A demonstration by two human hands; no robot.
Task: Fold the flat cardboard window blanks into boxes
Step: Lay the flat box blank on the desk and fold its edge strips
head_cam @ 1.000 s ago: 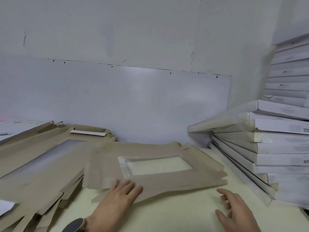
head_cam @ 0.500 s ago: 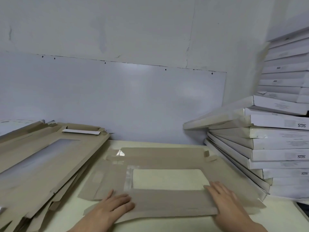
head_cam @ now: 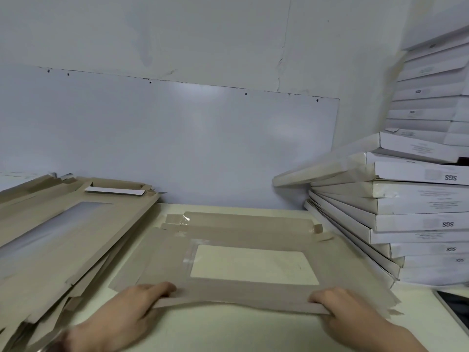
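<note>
A flat brown cardboard blank [head_cam: 253, 293] is seen lying on the pale table [head_cam: 228, 331], in the middle of the head view and with its long side across the scene. Its clear window [head_cam: 253, 265] is set in the centre, and the table top is seen through it. Narrow flaps are seen along its far edge, close to the wall panel [head_cam: 177, 143]. The near edge of the blank is gripped at both ends. At the near left corner the fingers of the left hand [head_cam: 134, 308] are curled over the top of the edge. At the near right corner the right hand [head_cam: 347, 311] is laid the same way. Both thumbs are hidden beneath the card, and the edge between the hands is lifted a little off the table. A sloping pile of flat blanks [head_cam: 63, 245] is heaped to the left, just beside the blank. A leaning stack of white boxes [head_cam: 418, 207] is piled to the right, against the wall. A dark flat object [head_cam: 456, 308] is partly seen at the near right edge; what it is cannot be told.
</note>
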